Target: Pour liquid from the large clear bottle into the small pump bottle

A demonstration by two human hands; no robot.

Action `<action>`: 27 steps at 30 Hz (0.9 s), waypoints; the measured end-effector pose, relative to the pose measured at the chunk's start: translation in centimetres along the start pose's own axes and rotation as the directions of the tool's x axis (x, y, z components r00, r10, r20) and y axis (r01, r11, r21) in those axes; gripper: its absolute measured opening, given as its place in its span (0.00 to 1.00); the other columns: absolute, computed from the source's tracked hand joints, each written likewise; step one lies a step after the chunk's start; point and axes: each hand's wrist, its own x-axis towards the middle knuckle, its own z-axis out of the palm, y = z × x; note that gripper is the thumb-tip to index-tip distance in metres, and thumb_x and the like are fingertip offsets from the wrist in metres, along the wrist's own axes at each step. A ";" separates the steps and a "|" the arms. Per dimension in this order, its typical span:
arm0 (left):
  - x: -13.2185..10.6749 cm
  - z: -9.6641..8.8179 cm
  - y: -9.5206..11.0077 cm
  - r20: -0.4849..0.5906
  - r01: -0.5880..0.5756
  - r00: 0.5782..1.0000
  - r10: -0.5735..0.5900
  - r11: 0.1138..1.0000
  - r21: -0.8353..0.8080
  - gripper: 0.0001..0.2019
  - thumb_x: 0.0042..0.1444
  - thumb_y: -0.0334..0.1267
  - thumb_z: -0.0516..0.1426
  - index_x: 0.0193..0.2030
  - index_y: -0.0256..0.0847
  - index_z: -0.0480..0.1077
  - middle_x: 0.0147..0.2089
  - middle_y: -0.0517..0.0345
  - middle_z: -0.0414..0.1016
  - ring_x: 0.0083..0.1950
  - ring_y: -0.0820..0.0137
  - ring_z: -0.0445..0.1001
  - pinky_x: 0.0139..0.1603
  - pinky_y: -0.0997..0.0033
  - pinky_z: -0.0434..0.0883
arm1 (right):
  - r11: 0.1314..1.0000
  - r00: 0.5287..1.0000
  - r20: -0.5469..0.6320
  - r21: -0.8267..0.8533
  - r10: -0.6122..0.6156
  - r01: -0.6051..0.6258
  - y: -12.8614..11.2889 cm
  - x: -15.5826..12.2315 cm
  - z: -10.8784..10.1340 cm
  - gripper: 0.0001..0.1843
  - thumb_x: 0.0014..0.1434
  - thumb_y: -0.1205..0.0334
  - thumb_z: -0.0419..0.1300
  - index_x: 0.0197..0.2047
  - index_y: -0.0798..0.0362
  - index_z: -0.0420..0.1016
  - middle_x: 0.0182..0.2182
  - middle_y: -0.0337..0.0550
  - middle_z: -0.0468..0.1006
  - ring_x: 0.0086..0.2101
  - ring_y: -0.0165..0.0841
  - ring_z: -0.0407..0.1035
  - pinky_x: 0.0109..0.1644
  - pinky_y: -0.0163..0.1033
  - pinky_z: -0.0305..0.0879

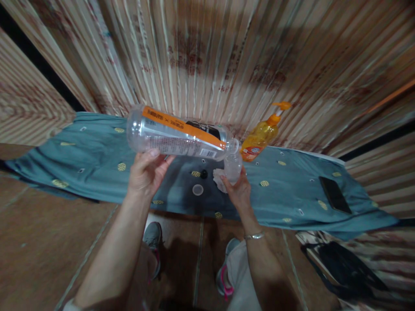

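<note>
My left hand (147, 172) is closed around the underside of a large clear plastic bottle (181, 134) with an orange, silver and black label. The bottle lies nearly level, its neck pointing right. At its mouth, my right hand (239, 188) grips a small translucent plastic container (232, 166), held upright below the neck. Whether the two touch is hard to make out. A crumpled whitish tissue or cloth (220, 180) shows beside my right fingers. On the cloth beneath lie a round translucent lid (197, 190) and a small black cap (203, 174).
A yellow pump bottle (259, 137) with an orange pump stands behind my right hand. The narrow table has a teal pineapple-print cloth (181, 207). A dark phone (335, 194) lies at the right end. A black bag (346, 263) is low at right; a striped curtain (207, 56) hangs behind.
</note>
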 end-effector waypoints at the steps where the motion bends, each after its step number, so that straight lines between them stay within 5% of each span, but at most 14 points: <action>1: 0.0 0.0 0.0 0.003 0.000 1.000 0.000 1.000 0.004 0.18 0.33 0.35 0.74 0.30 0.47 0.73 0.27 0.64 0.78 0.44 0.59 0.83 0.54 0.57 0.82 | 1.000 1.000 0.005 0.000 0.001 -0.001 0.0 0.0 0.0 0.49 0.60 0.30 0.57 0.70 0.61 0.62 0.58 0.67 0.79 0.57 0.54 0.76 0.59 0.59 0.75; 8: -0.1 0.4 0.1 0.000 -0.018 1.000 0.018 0.999 -0.043 0.18 0.32 0.33 0.74 0.29 0.48 0.73 0.27 0.64 0.79 0.39 0.64 0.82 0.43 0.67 0.82 | 1.000 1.000 0.018 0.009 0.002 -0.003 0.1 0.0 0.0 0.50 0.59 0.30 0.59 0.70 0.60 0.61 0.58 0.66 0.79 0.56 0.54 0.77 0.58 0.60 0.75; 19: -0.1 0.1 0.1 -0.030 -0.013 0.999 0.013 1.000 0.002 0.17 0.34 0.35 0.72 0.29 0.48 0.71 0.28 0.61 0.78 0.47 0.59 0.80 0.53 0.59 0.79 | 1.000 1.000 0.012 0.014 -0.012 0.012 0.1 0.0 0.1 0.51 0.60 0.28 0.58 0.71 0.61 0.61 0.59 0.69 0.78 0.57 0.55 0.76 0.58 0.64 0.74; 27: -0.2 0.3 0.2 -0.029 -0.033 0.999 0.033 0.999 0.006 0.15 0.35 0.35 0.72 0.28 0.48 0.72 0.31 0.61 0.81 0.43 0.61 0.82 0.47 0.62 0.81 | 1.000 1.000 0.001 0.005 -0.017 0.017 0.1 -0.1 0.2 0.50 0.60 0.28 0.57 0.70 0.60 0.61 0.59 0.66 0.78 0.57 0.55 0.76 0.58 0.60 0.74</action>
